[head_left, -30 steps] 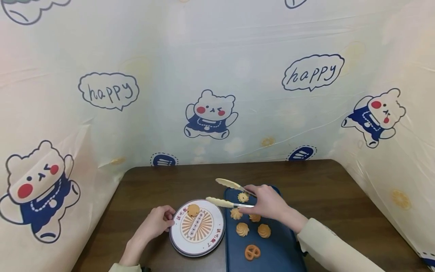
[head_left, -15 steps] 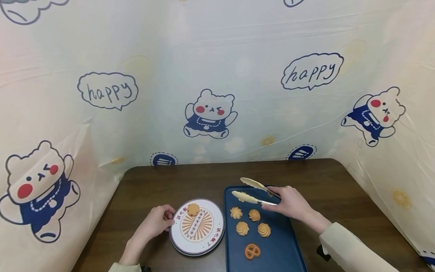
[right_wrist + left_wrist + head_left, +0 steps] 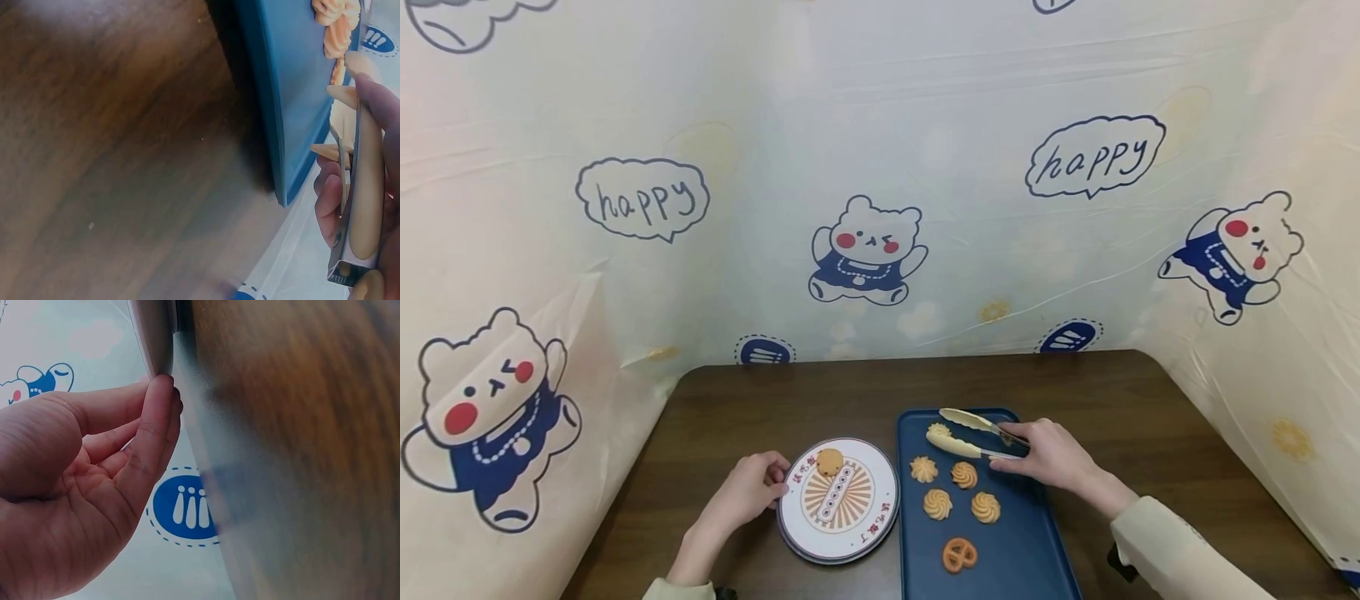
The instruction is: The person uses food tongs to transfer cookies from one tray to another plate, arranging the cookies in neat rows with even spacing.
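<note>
My left hand (image 3: 741,493) pinches the left rim of a round white plate (image 3: 857,543) printed with an orange sunburst, stacked on another. In the left wrist view, thumb and fingertips meet at the plate's edge (image 3: 154,344). A round cookie (image 3: 830,462) lies on the plate's upper left. My right hand (image 3: 1060,454) grips cream-tipped metal tongs (image 3: 953,442), whose jaws stand apart over the far end of a dark blue tray (image 3: 1018,567). A flower-shaped cookie (image 3: 939,430) shows between the tong tips, partly covered by the lower one. The right wrist view shows the tongs' handle (image 3: 367,187) in the hand.
Several swirled cookies (image 3: 937,504) and a pretzel (image 3: 959,555) lie on the tray nearer to me. Plate and tray stand side by side on a dark wooden table (image 3: 1112,400). A patterned curtain (image 3: 760,208) surrounds the table's back and sides.
The right hand has moved the tongs rightward, away from the plate, then down over the far cookie on the tray. The left hand stays at the plate's rim.
</note>
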Demonstrator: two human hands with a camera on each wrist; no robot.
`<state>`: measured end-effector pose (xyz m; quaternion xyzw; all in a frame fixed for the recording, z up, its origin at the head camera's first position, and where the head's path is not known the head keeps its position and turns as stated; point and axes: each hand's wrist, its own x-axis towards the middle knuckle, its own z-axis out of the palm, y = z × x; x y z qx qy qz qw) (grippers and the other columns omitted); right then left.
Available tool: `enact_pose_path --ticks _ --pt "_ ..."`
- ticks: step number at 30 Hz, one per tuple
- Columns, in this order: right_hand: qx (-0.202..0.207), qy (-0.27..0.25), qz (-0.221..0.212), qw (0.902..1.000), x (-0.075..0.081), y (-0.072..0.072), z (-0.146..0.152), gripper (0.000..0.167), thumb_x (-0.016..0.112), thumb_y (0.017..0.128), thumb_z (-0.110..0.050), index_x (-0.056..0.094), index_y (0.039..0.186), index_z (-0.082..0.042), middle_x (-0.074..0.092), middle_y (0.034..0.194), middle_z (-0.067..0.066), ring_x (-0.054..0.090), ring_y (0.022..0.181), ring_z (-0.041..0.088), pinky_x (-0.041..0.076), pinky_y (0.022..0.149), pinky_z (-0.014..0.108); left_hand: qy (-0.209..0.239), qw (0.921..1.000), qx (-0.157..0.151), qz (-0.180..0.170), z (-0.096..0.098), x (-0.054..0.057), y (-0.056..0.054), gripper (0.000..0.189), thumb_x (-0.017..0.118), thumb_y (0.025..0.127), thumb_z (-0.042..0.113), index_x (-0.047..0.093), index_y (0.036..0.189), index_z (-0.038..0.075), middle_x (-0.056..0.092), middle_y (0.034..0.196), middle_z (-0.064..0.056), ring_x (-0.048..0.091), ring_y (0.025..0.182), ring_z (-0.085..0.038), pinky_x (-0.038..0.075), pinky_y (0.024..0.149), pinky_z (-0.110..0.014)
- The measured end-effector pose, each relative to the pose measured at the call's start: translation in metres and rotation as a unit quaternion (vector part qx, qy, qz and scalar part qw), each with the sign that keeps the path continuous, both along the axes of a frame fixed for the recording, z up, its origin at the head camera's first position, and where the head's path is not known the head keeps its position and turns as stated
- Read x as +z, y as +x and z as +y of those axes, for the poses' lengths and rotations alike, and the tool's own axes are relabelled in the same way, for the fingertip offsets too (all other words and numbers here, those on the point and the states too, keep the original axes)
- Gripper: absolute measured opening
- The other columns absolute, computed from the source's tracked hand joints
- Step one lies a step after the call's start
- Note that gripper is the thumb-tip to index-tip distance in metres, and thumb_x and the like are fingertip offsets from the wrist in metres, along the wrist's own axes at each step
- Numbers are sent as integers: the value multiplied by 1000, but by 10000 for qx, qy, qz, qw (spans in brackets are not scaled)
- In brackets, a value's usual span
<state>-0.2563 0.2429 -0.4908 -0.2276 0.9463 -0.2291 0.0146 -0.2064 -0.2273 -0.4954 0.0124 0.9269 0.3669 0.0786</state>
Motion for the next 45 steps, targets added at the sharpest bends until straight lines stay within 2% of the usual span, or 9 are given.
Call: enact_pose_path --ticks 10,18,25,30,34,40,45 --pt "283 136 -47 9995 3 -2 1 65 75 85 -51 66 129 -4 56 64 -11 49 51 2 36 47 22 -54 10000 47 -29 1 2 2 22 73 85 -6 66 106 -4 56 83 -6 56 69 -17 56 58 -30" --pt "311 154 -123 9993 6 -2 0 62 75 87 -48 65 130 -4 47 54 -10 45 43 4 34 44 22 -82 9999 60 -11 1 1 2 21 73 86 -6 66 106 -3 55 82 -6 56 69 -17 55 58 -29" --pt "510 -5 31 9987 13 -3 -1 60 75 88 -43 64 130 -2 57 63 -11 49 47 2 37 43 22 -234 9997 40 -11 1 0 0 22 73 86 -5 67 106 -2 55 82 -6 56 69 -16 55 58 -29" --pt "584 80 206 9981 19 -4 -11 63 75 87 -46 64 130 -1 50 54 -10 45 43 2 33 42 21 -283 9996 73 -16 2 -1 -1 22 73 86 -5 67 107 -2 55 82 -6 56 68 -16 55 58 -29" --pt "739 72 311 9968 23 -4 -25 62 75 87 -46 65 130 -2 51 55 -12 43 42 1 32 42 20 -287 9995 127 -25 2 -2 -1 23 73 86 -5 67 107 -2 55 81 -6 56 68 -17 55 59 -28" --pt "1081 -33 501 9929 22 -4 -44 61 75 87 -46 66 129 -3 46 51 -16 38 38 -1 31 41 19 -305 9995 118 -15 2 -1 0 23 73 86 -5 67 108 -3 55 82 -6 56 67 -16 55 58 -29" --pt "1187 34 520 9916 21 -3 -59 60 75 87 -44 65 130 -3 44 50 -16 39 40 -1 33 42 20 -328 9994 80 41 2 -2 0 22 73 86 -5 67 107 -3 55 81 -6 56 67 -16 55 57 -28"
